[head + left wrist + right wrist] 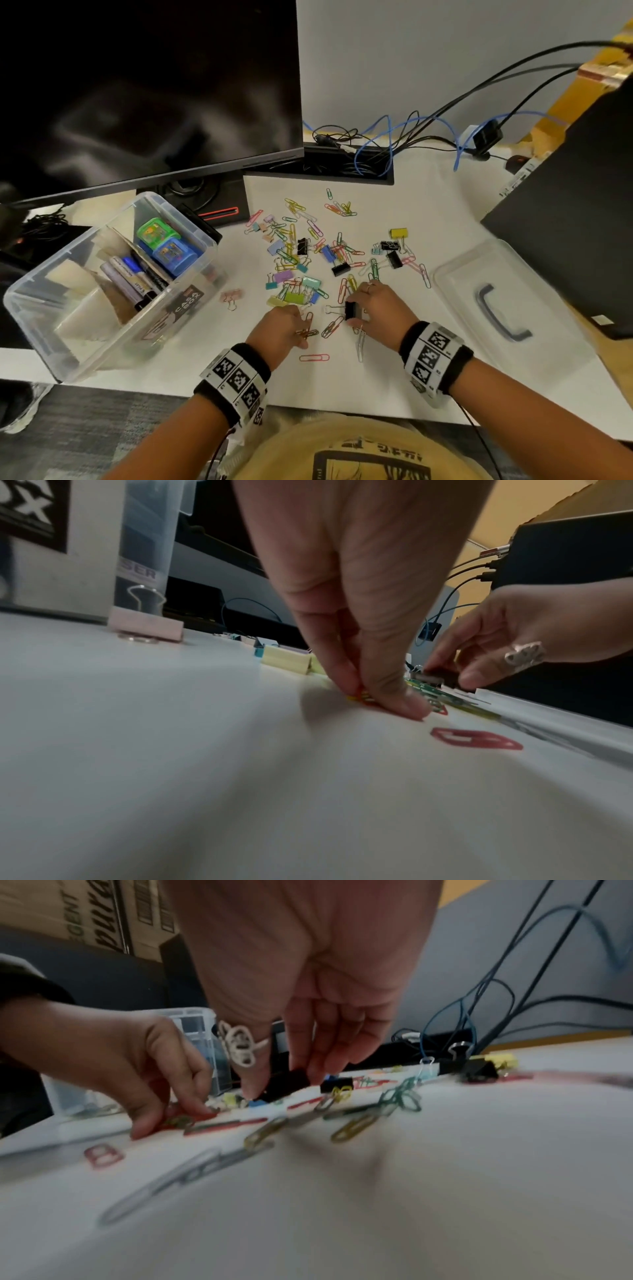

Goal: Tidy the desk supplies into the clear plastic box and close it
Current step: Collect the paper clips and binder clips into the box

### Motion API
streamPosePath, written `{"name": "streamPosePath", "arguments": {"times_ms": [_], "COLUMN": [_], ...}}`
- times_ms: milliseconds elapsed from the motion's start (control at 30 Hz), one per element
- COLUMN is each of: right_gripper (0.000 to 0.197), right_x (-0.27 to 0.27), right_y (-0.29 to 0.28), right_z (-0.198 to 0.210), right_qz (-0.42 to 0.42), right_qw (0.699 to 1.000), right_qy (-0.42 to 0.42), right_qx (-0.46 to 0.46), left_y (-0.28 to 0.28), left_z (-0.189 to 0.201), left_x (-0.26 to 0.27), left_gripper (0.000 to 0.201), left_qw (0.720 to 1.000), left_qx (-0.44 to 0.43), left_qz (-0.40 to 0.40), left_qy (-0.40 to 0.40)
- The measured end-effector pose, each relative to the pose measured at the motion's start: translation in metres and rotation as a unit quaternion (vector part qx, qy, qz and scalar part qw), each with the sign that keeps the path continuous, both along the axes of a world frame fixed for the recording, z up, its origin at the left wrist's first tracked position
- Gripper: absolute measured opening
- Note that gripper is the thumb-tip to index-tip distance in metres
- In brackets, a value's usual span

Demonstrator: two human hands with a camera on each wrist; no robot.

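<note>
My left hand (286, 327) pinches paper clips (308, 333) at lower centre; my right hand (375, 305) grips a black binder clip (351, 310). I should gather more before carrying them to the box (191, 219), upper left.

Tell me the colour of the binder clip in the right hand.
Black; the binder clip pinched by the right hand shows best in the head view.

The head view looks steeply down on the bench (428, 212); both wrist views skim it closely, sharing both hands.
</note>
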State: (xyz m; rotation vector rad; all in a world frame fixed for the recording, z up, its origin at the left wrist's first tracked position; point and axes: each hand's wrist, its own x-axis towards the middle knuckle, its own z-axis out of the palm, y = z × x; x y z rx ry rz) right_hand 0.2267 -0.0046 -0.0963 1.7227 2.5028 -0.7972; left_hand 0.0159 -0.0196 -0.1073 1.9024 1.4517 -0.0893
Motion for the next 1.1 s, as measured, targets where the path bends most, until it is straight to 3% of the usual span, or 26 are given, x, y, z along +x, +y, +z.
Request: {"name": "streamPosePath", "arguments": {"times_ms": [133,267,367,467,600,700,767,900,1000,1100], "right_gripper": [0.033,0.034,0.050,0.058,0.073,0.062,0.062,0.108,0.122,0.111], "right_x": [0.038,0.081,0.080,0.064,0.057,0.054,0.052,0.040,0.027,0.023], "right_y": [0.012,0.019,0.014,-0.003,-0.030,-0.044,-0.049,-0.043,-0.023,-0.004], "right_z": [0.010,0.003,0.001,-0.011,-0.031,-0.027,-0.020,-0.011,-0.012,-0.016], "right_qz": [-0.129,-0.196,-0.140,0.009,0.118,0.110,0.087,-0.025,-0.017,0.035], "right_qw": [0.990,0.977,0.977,0.978,0.983,0.987,0.995,0.996,0.998,0.995], "right_qy": [0.048,-0.056,-0.096,-0.098,-0.091,-0.054,-0.011,0.018,-0.030,-0.049], "right_qx": [0.043,0.061,0.127,0.185,0.107,0.101,0.057,-0.086,-0.060,-0.078], "left_y": [0.005,0.016,0.034,0.043,0.037,0.019,0.008,-0.006,-0.007,-0.003], "left_z": [0.001,0.001,0.007,0.004,-0.003,-0.003,0.001,0.008,0.007,0.003], "left_x": [0.014,0.035,0.057,0.077,0.071,0.048,0.038,0.021,0.025,0.026], "left_gripper": [0.039,0.043,0.034,0.033,0.021,0.012,0.032,0.091,0.100,0.091], "left_qw": [1.000,0.998,0.986,0.983,0.985,0.969,0.967,0.979,0.982,0.974], "left_qx": [0.001,0.020,0.131,0.130,0.042,0.112,0.142,0.045,0.033,0.082], "left_qz": [-0.007,-0.055,-0.106,-0.132,-0.168,-0.217,-0.210,-0.182,-0.164,-0.172], "left_qy": [-0.020,0.000,0.014,-0.006,0.006,0.021,0.011,0.084,0.091,0.121]}}
